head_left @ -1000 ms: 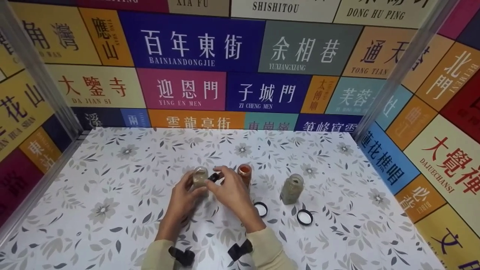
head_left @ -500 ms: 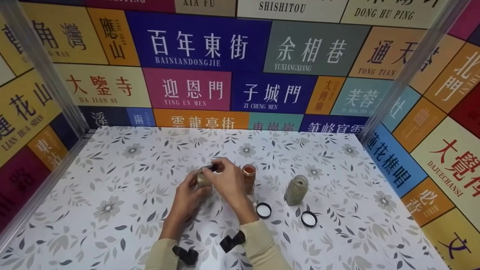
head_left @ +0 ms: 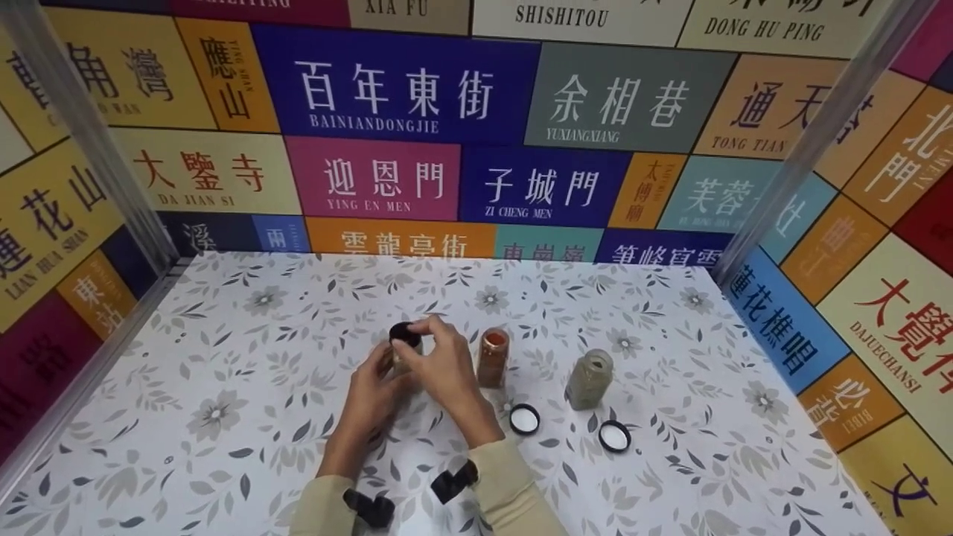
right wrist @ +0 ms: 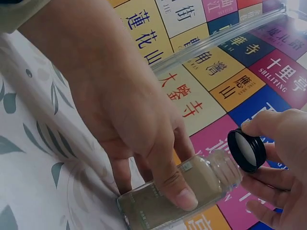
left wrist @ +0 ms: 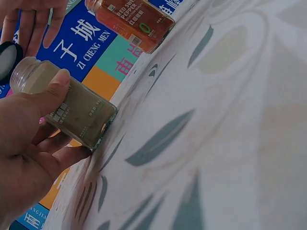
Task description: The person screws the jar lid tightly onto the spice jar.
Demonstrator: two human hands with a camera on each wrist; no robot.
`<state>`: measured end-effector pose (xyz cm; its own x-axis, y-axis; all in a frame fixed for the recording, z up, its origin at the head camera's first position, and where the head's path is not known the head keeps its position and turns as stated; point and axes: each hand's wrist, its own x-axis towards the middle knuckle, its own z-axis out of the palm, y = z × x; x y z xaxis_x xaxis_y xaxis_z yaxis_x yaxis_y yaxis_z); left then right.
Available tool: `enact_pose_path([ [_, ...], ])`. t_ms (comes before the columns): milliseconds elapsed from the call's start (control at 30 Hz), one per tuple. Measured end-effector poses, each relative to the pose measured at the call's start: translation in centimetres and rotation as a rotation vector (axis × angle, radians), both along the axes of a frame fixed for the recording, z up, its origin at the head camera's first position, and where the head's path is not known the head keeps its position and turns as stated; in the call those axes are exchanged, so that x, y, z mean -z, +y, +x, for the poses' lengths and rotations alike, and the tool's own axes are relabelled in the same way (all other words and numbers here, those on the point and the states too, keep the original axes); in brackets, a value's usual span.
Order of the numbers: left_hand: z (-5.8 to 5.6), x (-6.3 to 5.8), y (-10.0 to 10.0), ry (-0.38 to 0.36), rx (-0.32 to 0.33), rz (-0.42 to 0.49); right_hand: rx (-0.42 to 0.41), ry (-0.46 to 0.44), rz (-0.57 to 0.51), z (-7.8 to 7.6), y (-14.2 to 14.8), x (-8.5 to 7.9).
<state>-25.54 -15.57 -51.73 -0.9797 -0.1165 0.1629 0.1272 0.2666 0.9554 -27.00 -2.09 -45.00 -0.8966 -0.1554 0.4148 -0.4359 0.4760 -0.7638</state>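
Observation:
My left hand (left wrist: 29, 134) grips a square glass spice jar (left wrist: 79, 108) of grey-brown powder, thumb on one side and fingers on the other. The jar stands on the table, its threaded mouth uncovered. In my right hand (right wrist: 278, 163) a black screw lid (right wrist: 246, 150) with a white liner is pinched by its edge, tilted right by the jar's mouth. From the head view the lid (head_left: 405, 334) overlaps the jar's top, and the fingers hide most of the jar. To the right of my right hand (head_left: 447, 365) stands an uncovered jar of red sweet pepper (head_left: 493, 359).
Farther right stands another uncovered jar (head_left: 590, 380) of greenish-grey powder. Two black lids, one nearer (head_left: 525, 419) and one farther right (head_left: 615, 436), lie white side up on the leaf-patterned table (head_left: 246, 357). Colourful sign-printed panels (head_left: 394, 82) enclose the back and sides.
My right hand has brought the lid leftward from beside the jar to over its mouth. My left hand keeps its hold on the jar. The view has shifted slightly.

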Motion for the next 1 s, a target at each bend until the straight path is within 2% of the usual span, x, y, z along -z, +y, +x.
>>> enact_pose_path([
  [133, 0.0, 0.1, 0.0, 0.019, 0.001, -0.005, -0.005, -0.006, 0.018, -0.1, 0.3, 0.2],
  [367, 0.1, 0.5, 0.1, 0.029, -0.010, 0.006, -0.018, -0.084, 0.062, -0.2, 0.4, 0.7],
  [600, 0.1, 0.5, 0.1, 0.035, -0.007, 0.018, -0.006, -0.076, 0.072, -0.3, 0.2, 1.0],
  [733, 0.1, 0.4, 0.1, 0.035, -0.012, 0.019, -0.002, -0.050, 0.071, -0.4, 0.4, 1.0],
  [1000, 0.0, 0.4, 0.1, 0.032, -0.019, 0.044, -0.014, 0.062, 0.094, -0.6, 0.5, 1.2],
])
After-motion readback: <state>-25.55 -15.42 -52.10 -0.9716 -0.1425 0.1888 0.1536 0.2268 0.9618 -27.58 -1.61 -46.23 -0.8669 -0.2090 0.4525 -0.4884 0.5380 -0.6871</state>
